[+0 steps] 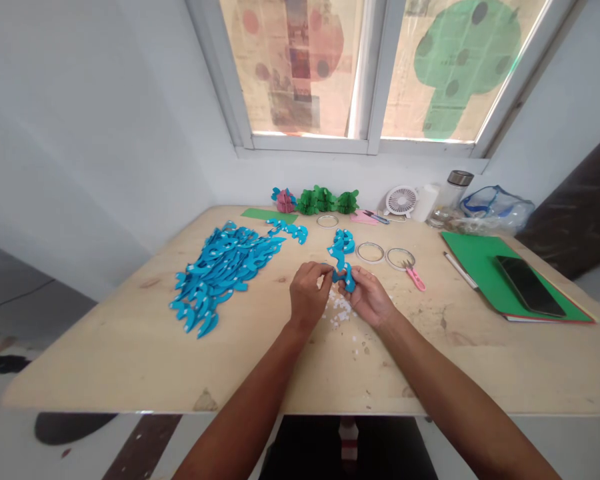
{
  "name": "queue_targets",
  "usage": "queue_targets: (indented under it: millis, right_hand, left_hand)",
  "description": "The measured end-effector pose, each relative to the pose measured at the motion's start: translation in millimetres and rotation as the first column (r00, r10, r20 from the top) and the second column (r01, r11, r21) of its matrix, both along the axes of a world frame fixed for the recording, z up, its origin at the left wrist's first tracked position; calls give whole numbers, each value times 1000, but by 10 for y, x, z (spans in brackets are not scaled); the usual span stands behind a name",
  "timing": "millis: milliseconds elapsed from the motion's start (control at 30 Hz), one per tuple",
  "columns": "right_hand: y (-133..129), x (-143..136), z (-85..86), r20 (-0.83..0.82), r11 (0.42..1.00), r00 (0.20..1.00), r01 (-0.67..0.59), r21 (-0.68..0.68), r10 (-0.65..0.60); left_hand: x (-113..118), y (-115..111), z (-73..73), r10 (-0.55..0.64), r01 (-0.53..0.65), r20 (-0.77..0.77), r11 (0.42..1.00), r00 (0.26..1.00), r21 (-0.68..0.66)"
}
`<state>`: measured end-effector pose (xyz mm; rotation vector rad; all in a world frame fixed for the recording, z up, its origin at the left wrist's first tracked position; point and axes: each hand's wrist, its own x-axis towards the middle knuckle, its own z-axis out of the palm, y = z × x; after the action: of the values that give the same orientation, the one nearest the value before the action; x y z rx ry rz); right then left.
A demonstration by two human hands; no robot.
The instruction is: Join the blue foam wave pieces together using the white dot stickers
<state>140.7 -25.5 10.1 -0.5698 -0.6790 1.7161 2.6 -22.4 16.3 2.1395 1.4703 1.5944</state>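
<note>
Between my two hands is a blue paper cutout (349,279) with small white patches, part of a curling chain of such pieces (343,241) that runs away from me over the table. My right hand (369,297) pinches it from the right. From the left, my left hand (310,290) has thumb and forefinger closed together at the blue paper's edge. Small white paper scraps (341,310) lie scattered beneath my hands. A large heap of similar blue paper cutouts (225,260) lies to the left, with a few more pieces (293,231) behind it.
Tape rolls (370,253) and pink-handled snips (416,277) lie right of my hands. Further right, a black phone (530,285) rests on green sheets (470,250) beside a pen (460,270). Green paper ornaments (325,200), a small fan (401,201) and a bottle (450,197) stand along the back.
</note>
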Motion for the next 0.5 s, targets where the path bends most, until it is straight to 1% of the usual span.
queue_targets:
  millis: [233,367,500]
  right_hand:
    - [11,2,-11,5,1000,1000,11,-1,-11]
    - [14,7,-10,7,1000,1000,11,6,-11]
    - [17,10,-17,11,1000,1000,5,4,-5]
  left_hand:
    - [0,-8,10,-5,5,7,1000,1000,11]
    - [-3,-10,16,-28,28,6,1000,1000,-1]
    - [-10,-12,27,-25,25,4,1000,1000,-17]
